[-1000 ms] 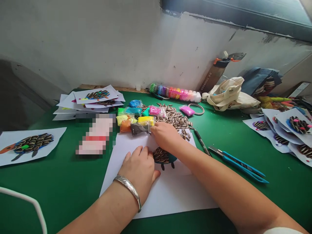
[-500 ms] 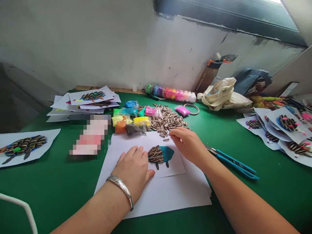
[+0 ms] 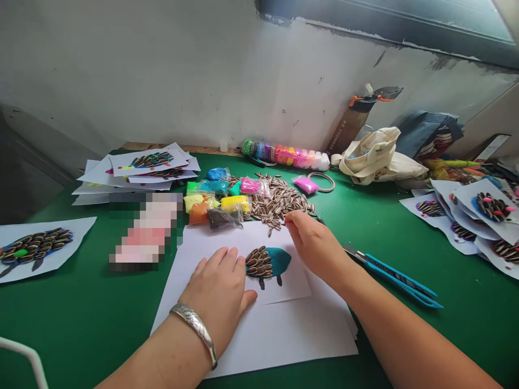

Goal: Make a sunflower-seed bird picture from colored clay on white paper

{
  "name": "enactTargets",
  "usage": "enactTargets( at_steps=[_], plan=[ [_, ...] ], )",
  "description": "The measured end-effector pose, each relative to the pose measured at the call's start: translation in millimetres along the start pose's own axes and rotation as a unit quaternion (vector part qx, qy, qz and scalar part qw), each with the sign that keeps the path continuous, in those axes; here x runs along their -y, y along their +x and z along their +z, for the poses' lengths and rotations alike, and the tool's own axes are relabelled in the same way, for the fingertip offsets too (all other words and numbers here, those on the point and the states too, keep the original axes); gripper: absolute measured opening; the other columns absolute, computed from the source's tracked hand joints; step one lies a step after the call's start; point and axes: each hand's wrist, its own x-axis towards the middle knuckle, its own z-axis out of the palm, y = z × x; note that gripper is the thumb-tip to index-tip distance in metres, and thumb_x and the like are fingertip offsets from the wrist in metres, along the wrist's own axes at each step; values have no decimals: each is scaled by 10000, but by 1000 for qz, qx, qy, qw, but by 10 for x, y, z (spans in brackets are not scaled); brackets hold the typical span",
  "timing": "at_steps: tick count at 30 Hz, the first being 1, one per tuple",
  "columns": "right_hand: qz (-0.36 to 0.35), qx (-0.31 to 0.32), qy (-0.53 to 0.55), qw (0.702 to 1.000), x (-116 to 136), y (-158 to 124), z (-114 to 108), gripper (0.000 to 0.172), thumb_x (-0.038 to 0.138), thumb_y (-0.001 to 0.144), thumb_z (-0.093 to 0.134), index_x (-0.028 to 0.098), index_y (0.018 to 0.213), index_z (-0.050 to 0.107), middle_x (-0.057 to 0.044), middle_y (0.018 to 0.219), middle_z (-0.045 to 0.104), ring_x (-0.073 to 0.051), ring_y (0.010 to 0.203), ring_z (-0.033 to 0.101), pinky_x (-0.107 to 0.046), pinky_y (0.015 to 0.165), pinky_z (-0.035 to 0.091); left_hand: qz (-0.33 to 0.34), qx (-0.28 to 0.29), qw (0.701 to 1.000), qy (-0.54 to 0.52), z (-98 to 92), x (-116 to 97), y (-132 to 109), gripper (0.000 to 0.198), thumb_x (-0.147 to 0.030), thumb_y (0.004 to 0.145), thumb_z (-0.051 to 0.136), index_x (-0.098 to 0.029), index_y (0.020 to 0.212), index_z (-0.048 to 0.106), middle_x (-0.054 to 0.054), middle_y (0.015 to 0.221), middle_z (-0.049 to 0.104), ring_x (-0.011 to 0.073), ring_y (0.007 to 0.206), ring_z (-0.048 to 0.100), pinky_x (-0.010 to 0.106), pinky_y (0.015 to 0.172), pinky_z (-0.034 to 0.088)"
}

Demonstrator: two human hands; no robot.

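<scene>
My left hand lies flat with fingers stretched on a small white paper, holding it down over larger white sheets. On the small paper is a teal clay animal shape with dark legs; its left part is covered in rows of sunflower seeds. My right hand is pinched at the near edge of a pile of sunflower seeds. What its fingertips hold, if anything, I cannot make out.
Bagged coloured clay lies left of the seed pile. A blue utility knife rests at right. Finished seed pictures are stacked at back left, with more pictures at right. A bottle and cloth bag stand behind.
My right hand stays by the seed pile, its fingers more tightly pinched. A loose seed at the pile's near edge lies at a different angle. The view has shifted slightly.
</scene>
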Motion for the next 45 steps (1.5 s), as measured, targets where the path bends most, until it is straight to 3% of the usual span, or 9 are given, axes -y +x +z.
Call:
enactTargets(
  at_steps=[5,12,20,26,34,45],
  plan=[
    [-12,15,129,992,38,-31,-122,165,170,903,457,213,831,599,8,762,622,-125,700,533,-221,633,386,-6,1,1000,-5,-6,-1,4,441,-318,846,578,-112,1235,575,182,1328,536,357,1279,424,529,1016,396],
    [29,74,214,974,32,-37,-78,156,157,840,525,233,865,660,34,760,658,-116,692,574,-209,622,413,1,3,1000,-5,-22,-2,-1,381,-307,841,581,-116,1169,610,175,1255,575,354,1227,468,526,992,419],
    [5,114,159,981,120,-37,-40,176,141,842,535,223,821,688,30,718,657,-114,654,561,-213,598,377,3,0,1000,-2,-17,-2,8,341,-314,844,569,-135,1131,620,167,1249,573,350,1217,471,522,982,423],
    [-28,110,128,985,127,-31,-26,178,147,872,529,215,832,689,-3,791,678,-137,734,578,-234,650,384,1,0,1000,-3,-17,8,0,353,-308,839,577,-133,1144,613,161,1247,573,344,1222,467,512,992,414],
    [-56,108,94,988,110,-33,-12,171,148,883,549,201,779,673,-13,729,620,-157,768,531,-252,670,372,7,3,1000,-9,-22,33,3,345,-314,840,577,-141,1135,618,157,1258,569,342,1219,472,509,994,413],
    [-71,112,52,990,95,-38,65,210,158,904,508,192,781,675,-28,733,599,-161,776,518,-256,672,355,3,-5,1000,-22,-7,14,-3,485,-286,839,575,-170,1304,499,132,1266,567,319,1226,460,497,1000,408]
  ],
)
